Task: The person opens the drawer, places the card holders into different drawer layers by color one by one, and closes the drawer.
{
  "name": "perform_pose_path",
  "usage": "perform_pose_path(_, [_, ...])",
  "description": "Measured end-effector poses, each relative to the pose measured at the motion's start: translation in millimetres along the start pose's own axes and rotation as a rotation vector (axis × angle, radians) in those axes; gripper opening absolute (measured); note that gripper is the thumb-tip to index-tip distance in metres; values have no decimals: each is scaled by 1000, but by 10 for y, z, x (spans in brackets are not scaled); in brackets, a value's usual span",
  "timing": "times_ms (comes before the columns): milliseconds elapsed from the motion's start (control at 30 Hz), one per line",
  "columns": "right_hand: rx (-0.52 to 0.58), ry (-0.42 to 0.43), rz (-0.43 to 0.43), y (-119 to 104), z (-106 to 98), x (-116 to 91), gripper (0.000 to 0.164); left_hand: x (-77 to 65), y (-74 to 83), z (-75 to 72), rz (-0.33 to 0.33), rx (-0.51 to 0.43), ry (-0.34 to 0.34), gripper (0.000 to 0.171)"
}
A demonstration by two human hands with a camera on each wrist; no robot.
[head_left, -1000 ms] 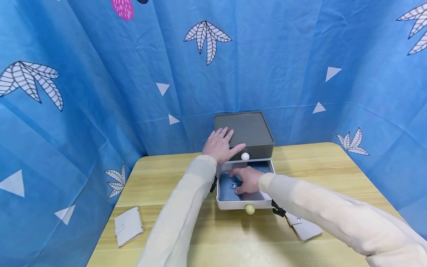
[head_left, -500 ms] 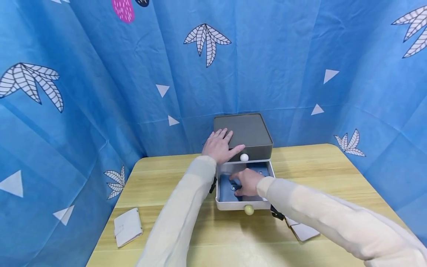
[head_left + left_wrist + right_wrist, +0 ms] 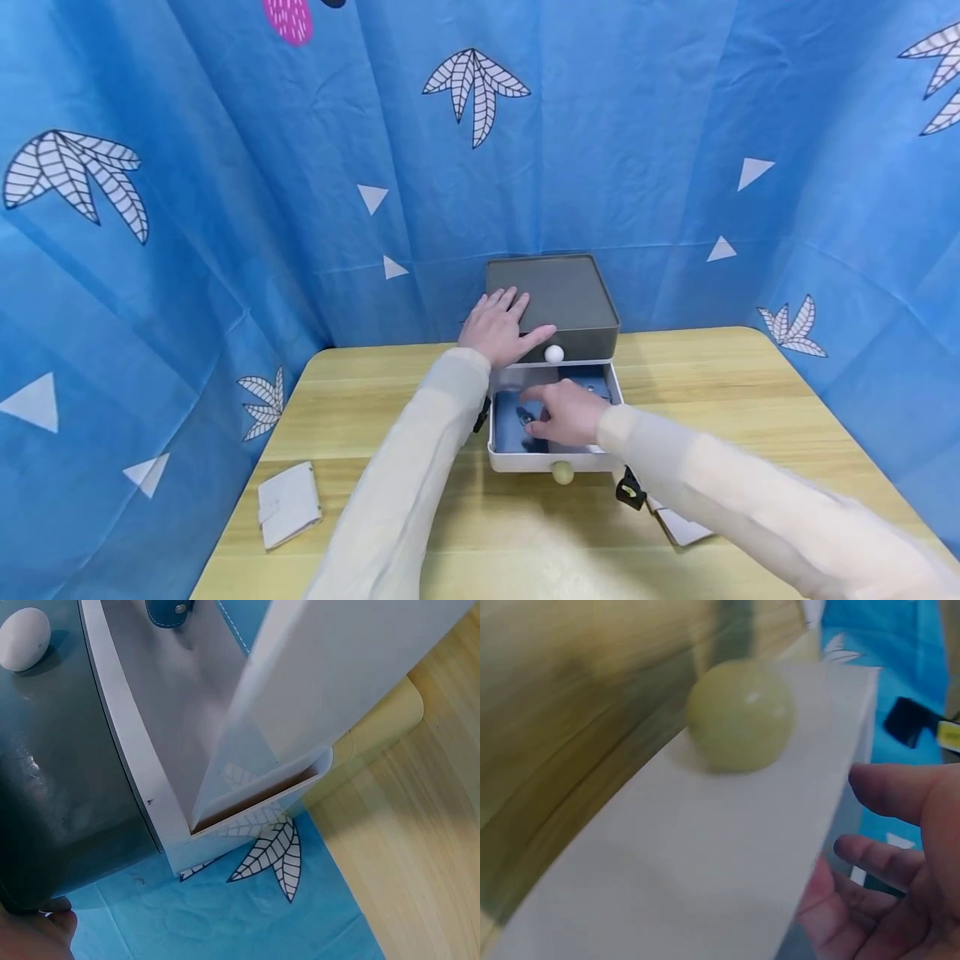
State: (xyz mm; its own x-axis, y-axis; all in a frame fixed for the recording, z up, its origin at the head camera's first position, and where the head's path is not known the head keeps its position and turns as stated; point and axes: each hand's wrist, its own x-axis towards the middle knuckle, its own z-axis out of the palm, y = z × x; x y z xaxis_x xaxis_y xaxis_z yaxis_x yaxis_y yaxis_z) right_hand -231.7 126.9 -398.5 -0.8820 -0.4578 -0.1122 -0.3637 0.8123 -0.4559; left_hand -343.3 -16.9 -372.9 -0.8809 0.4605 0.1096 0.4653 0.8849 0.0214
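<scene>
My left hand (image 3: pixel 498 331) rests with spread fingers on the lid of a dark grey box (image 3: pixel 558 292) with a white knob (image 3: pixel 554 354). Below that knob, a white drawer (image 3: pixel 517 462) with a yellow-green knob (image 3: pixel 562 472) stands pulled out. Inside lies a blue snap-strap notebook (image 3: pixel 507 429), its small strap tab (image 3: pixel 525 414) near my right fingertips. My right hand (image 3: pixel 573 412) hovers in the drawer, thumb and fingers apart. In the right wrist view, nothing shows between the fingers (image 3: pixel 885 862); the drawer front hides part of them.
Another blue piece with a snap (image 3: pixel 585 380) lies at the drawer's back right. A white notebook (image 3: pixel 290 505) is on the wooden table (image 3: pixel 367 417) at left. A second white notebook (image 3: pixel 682 527) lies at right, partly under my sleeve. A blue curtain (image 3: pixel 622 167) hangs behind.
My right hand first dips toward the strap tab, then draws slightly right, away from it. The tab now looks darker and differently angled. My left hand stays on the box.
</scene>
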Motion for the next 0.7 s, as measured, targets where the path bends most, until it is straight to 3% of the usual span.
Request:
perform_pose_path(300, [155,22,-97,-49,-29,-178,40,13,4,13,0,9,3,97])
perform_pose_path(700, [402,104,-245,95,26,-452,32,15,9,-11,0,3,11,95])
